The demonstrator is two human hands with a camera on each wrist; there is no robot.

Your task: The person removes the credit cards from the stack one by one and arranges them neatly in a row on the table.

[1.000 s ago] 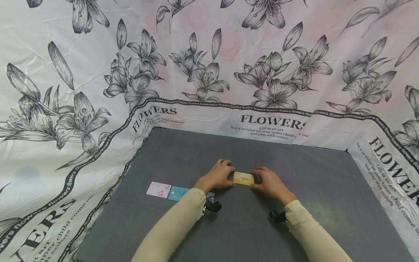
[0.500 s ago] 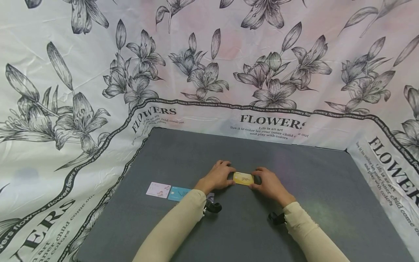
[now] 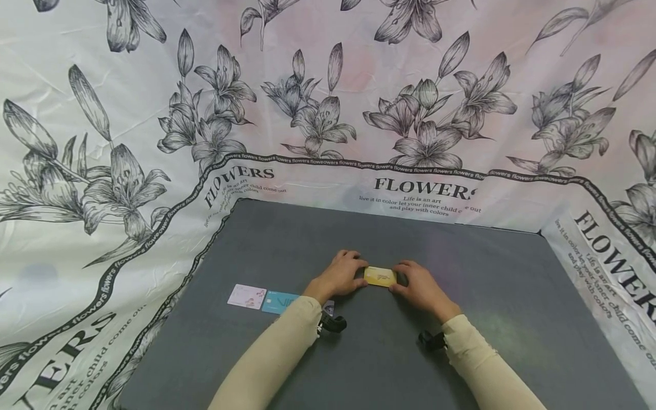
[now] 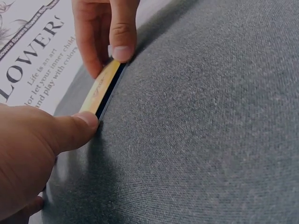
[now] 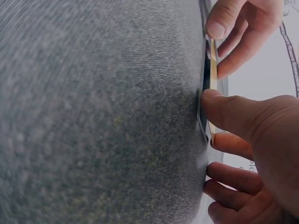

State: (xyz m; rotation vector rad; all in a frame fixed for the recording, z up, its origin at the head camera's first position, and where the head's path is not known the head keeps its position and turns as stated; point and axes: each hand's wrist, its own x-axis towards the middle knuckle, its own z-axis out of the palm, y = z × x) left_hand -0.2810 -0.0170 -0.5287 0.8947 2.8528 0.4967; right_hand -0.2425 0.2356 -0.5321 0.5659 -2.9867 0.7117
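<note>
In the head view a yellow card (image 3: 380, 277) is held level between both hands near the middle of the table. My left hand (image 3: 338, 278) pinches its left end, thumb on the near edge. At the other end my right hand (image 3: 422, 287) grips it the same way, as the right wrist view also shows with its thumb (image 5: 224, 109) bent over the edge. Beneath the card lies a dark flat object (image 5: 205, 77) with a pale rim; its kind is hard to tell. The left wrist view shows the card (image 4: 99, 88) edge-on above a dark strip.
Left of the hands, a pinkish-white card (image 3: 247, 296) and a blue card (image 3: 277, 302) lie in a row. Another card (image 3: 329, 308) is mostly hidden by the left forearm. A flower-printed sheet (image 3: 425, 188) surrounds the grey tabletop (image 3: 287, 239).
The yellow card has tilted slightly and its surface catches the light differently. Both hands keep their hold almost in place. The view has shifted a little.
</note>
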